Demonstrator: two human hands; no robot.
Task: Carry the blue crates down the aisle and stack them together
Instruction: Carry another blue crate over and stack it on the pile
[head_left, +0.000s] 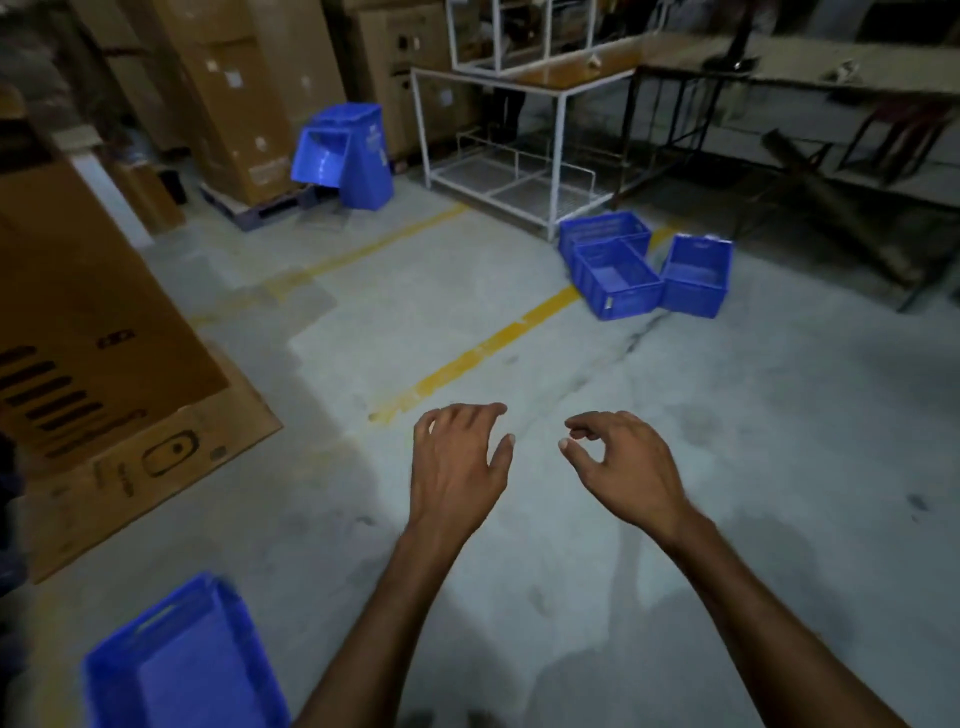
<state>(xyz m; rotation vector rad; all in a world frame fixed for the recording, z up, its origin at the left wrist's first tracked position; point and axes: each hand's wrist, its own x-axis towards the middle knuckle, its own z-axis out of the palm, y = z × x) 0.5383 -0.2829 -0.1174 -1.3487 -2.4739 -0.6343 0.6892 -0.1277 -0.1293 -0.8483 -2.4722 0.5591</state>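
Holding nothing, my left hand (457, 462) and right hand (618, 467) hang side by side above the concrete, fingers loosely curled and spread. I judge they are readied to take a rim on each side. Both sit just short of the near end of the yellow line (478, 353). At that line's far end, the blue crates (618, 275) huddle touching, open side up. Well left of the line's far end, the tipped crates (343, 156) lean beside cardboard boxes (234, 104). The near crate (176, 660) stands left of the line, closest to me, probably the stack's base.
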